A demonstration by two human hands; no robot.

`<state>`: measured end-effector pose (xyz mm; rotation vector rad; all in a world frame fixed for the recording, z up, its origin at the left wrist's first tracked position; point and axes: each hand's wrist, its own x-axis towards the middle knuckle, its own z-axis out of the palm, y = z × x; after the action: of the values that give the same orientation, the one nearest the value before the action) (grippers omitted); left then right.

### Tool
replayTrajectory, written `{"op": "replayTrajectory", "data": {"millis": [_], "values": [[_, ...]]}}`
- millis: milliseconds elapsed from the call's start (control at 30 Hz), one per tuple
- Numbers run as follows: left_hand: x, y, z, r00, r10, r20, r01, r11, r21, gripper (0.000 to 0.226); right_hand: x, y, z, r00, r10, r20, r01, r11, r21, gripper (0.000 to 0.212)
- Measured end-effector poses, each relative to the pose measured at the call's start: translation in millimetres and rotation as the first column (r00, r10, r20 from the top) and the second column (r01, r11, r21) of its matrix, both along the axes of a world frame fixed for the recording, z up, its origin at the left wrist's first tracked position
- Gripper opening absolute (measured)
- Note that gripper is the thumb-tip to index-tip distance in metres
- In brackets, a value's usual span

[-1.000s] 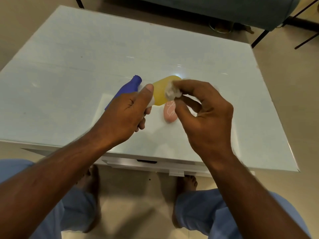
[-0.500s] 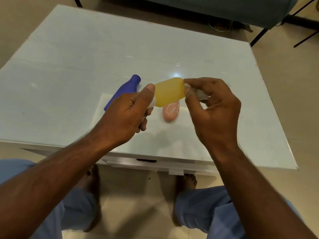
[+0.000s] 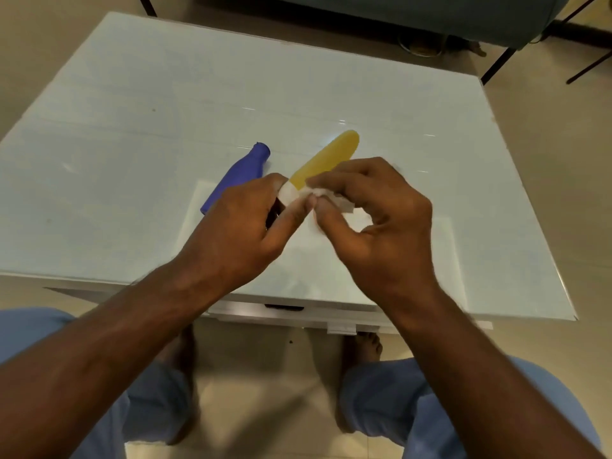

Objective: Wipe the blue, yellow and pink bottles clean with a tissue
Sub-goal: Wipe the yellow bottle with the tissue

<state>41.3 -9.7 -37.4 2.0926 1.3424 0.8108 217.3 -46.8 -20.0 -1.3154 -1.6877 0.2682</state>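
My left hand [image 3: 246, 226] grips the yellow bottle [image 3: 326, 157] by its white cap end, so the yellow body points up and away to the right above the table. My right hand [image 3: 377, 220] pinches a crumpled white tissue [image 3: 326, 195] and presses it against the bottle's lower part, next to the cap. The blue bottle [image 3: 238, 175] lies on its side on the white table [image 3: 132, 160], just left of my left hand, neck pointing away. My hands hide the pink bottle.
A pale flat sheet [image 3: 430, 260] lies on the table under my hands. A dark sofa [image 3: 397, 14] and thin black furniture legs [image 3: 496, 66] stand beyond the far edge. My knees and bare feet are below the near edge.
The yellow bottle has turned from lying across to pointing up and away. My right hand slid the tissue from the bottle's far end down to the cap end, and now covers the pink bottle.
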Motion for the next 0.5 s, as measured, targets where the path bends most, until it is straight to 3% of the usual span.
{"op": "replayTrajectory", "data": {"millis": [67, 200, 267, 333, 433, 500], "values": [[-2, 4, -2, 0.999, 0.016, -0.042, -0.015, 0.999, 0.037, 0.039, 1, 3, -1, 1.000, -0.019, 0.024, 0.019, 1.000, 0.011, 0.016], [-3, 4, 3, 0.998, 0.007, -0.057, -0.002, 0.995, 0.096, 0.038, 22, 16, 1, 0.968, -0.193, -0.160, 0.187, 0.981, -0.054, 0.013], [-2, 2, 3, 0.998, -0.005, -0.065, 0.011, 0.996, 0.088, 0.039, 20, 13, 3, 0.963, -0.193, -0.189, 0.186, 0.981, -0.057, 0.012], [-1, 2, 1, 0.998, 0.000, -0.070, 0.005, 0.998, 0.065, 0.039, 7, 5, 4, 0.985, -0.096, -0.146, 0.096, 0.995, -0.003, 0.010], [-2, 2, 0, 0.996, -0.015, -0.083, 0.020, 0.998, 0.061, 0.034, -12, -3, 2, 0.996, 0.062, 0.068, -0.069, 0.992, 0.105, 0.011], [-2, 0, 0, 0.993, -0.031, -0.112, 0.039, 0.997, 0.070, 0.033, -12, 1, 2, 0.996, 0.033, 0.080, -0.042, 0.993, 0.112, 0.012]]}}
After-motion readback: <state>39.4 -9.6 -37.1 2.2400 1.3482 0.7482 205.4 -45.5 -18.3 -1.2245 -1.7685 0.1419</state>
